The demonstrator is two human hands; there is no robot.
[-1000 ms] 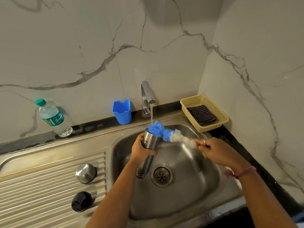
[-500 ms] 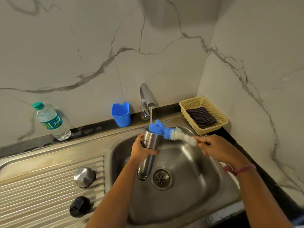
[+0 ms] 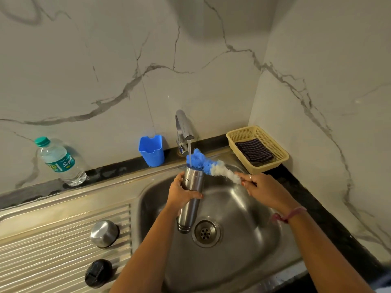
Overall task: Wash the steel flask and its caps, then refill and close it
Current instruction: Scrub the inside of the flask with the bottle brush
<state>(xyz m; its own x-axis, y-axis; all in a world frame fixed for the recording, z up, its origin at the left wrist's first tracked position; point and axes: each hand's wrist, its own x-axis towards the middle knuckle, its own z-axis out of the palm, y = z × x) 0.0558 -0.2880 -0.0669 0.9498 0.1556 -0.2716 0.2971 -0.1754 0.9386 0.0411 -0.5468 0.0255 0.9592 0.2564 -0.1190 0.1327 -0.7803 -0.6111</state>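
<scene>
Head view: left hand (image 3: 183,194) wrapped round the upper body of the steel flask (image 3: 190,195), holding it over the sink (image 3: 243,240) basin, mouth up and tilted slightly, directly under the tap (image 3: 183,129). Water stream runs into the open mouth. Right hand (image 3: 261,190) pinches the handle end of the bottle brush (image 3: 208,166); blue bristles lie at the flask rim, white bristles nearer the fingers. How far the brush tip enters the mouth: cannot tell. Steel cap (image 3: 104,233) and black inner cap (image 3: 98,273) sit on the ribbed drainboard, left of the basin, near each other. Blue cup (image 3: 151,150) on the back ledge, contents not visible. Plastic water bottle (image 3: 60,162), partly full, at the back left. Yellow basket (image 3: 281,154) in the back right corner holds a folded checked cloth (image 3: 254,152).
</scene>
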